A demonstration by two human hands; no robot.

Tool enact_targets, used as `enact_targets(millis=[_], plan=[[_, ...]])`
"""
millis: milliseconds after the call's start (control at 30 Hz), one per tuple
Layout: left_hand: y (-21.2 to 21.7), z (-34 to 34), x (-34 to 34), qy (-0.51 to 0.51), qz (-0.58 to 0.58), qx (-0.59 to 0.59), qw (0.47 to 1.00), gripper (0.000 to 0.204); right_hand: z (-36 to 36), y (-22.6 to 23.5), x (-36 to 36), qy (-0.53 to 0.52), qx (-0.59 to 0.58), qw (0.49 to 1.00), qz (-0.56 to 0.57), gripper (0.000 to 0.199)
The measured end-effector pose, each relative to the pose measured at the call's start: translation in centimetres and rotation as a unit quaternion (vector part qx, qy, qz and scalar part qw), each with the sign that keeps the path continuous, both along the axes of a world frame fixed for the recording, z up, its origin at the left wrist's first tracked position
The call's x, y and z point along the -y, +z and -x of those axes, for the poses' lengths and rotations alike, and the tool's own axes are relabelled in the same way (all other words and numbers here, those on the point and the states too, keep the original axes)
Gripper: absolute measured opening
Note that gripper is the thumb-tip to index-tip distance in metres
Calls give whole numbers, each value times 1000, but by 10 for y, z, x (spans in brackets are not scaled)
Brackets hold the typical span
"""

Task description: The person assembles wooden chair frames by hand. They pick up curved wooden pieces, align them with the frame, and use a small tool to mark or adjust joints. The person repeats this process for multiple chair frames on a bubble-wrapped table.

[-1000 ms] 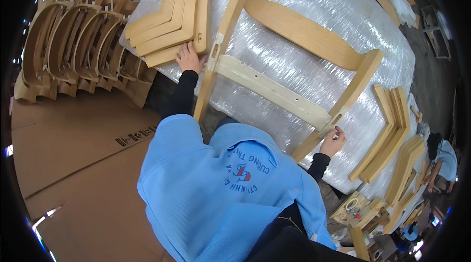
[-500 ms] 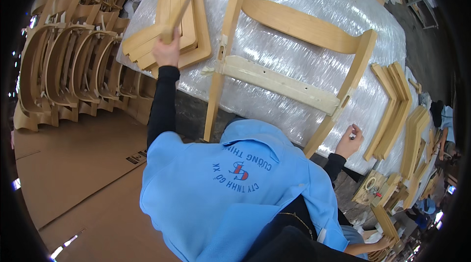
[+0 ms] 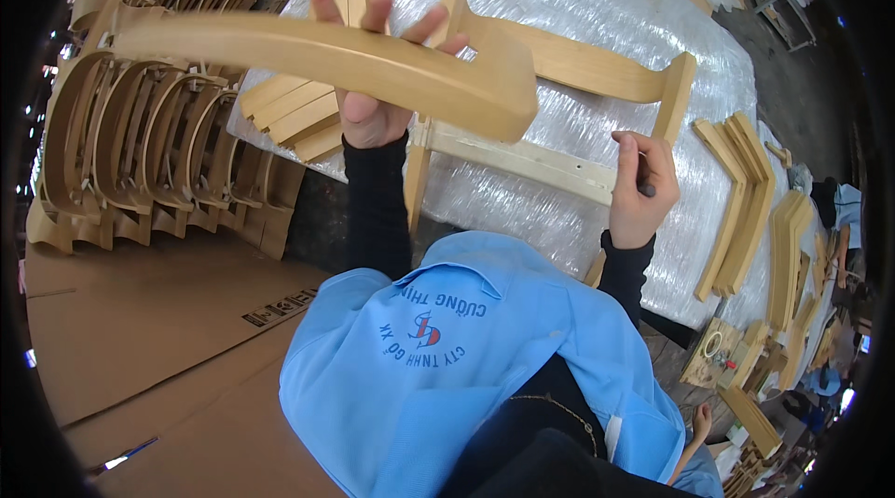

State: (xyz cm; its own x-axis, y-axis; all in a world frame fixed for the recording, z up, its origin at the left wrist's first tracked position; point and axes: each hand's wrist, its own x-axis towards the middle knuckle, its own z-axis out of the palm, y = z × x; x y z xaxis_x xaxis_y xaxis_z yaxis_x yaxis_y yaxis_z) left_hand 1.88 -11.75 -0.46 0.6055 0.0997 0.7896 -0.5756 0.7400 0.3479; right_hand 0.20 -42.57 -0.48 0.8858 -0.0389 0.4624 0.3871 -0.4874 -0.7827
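Observation:
My left hand (image 3: 373, 123) holds up a bent wooden chair leg (image 3: 419, 78), its thumb below and its fingers over the far side. The leg spans the view above the table, its left end blurred, and hides part of what lies beneath. My right hand (image 3: 643, 200) is closed around a slim dark rod (image 3: 645, 190) whose ends just show; its exact kind is unclear. Behind both hands a wooden chair frame (image 3: 597, 62) with a curved rail lies on the table, a pale crossbar (image 3: 522, 160) between its sides. Similar bent legs (image 3: 291, 111) are stacked beyond my left hand.
Plastic film covers the table (image 3: 522, 204). More bent wooden pieces (image 3: 741, 209) lie at its right. Curved wooden parts (image 3: 140, 125) stand in rows at the left, above brown cardboard (image 3: 168, 311). Part of another person (image 3: 846, 218) shows at far right.
My left hand has lifted the chair leg from over the stack and swung it rightward and closer. My right hand has risen from the table's near edge toward the frame's right side.

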Motion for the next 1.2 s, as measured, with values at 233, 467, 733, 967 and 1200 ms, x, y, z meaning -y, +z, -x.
enact_targets(millis=[233,467,733,967,1200], plan=[[18,25,-8,337,-70,-105,933,81,5,-20,57,-115,-19,993,-17,15],[-42,41,-37,618,-140,-175,754,54,12,-38,60,-122,-54,990,-37,17],[-58,58,-41,666,-218,-200,685,50,13,-38,47,-91,-67,993,-37,18],[-43,42,-56,672,-269,-179,666,48,3,-40,38,-40,-74,996,-8,30],[-53,31,-93,686,-264,-162,658,49,-2,-27,19,6,-80,997,0,37]])
